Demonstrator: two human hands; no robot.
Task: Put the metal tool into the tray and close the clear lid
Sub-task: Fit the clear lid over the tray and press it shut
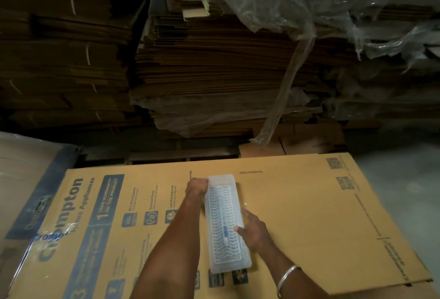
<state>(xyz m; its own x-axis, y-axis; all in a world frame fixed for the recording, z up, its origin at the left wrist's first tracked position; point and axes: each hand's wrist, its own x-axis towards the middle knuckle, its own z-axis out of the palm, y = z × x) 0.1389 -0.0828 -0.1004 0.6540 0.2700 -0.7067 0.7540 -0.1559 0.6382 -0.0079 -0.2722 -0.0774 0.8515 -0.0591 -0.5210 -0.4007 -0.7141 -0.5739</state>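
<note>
A long white plastic tray (215,260) lies lengthwise on a flat printed cardboard box. Its clear ribbed lid (221,194) lies down over it. Through the lid a slim metal tool (225,232) with a dark band shows along the tray's middle. My left hand (196,188) grips the tray's far left corner, fingers curled over the edge. My right hand (253,229) presses on the right side near the middle, thumb resting on the lid. A metal bangle sits on my right wrist.
The cardboard box (309,215) serves as the work surface and ends at the right over a grey floor (404,179). Tall stacks of flattened cartons (214,72) with loose plastic wrap (309,1) rise behind. A wrapped carton (23,168) lies to the left.
</note>
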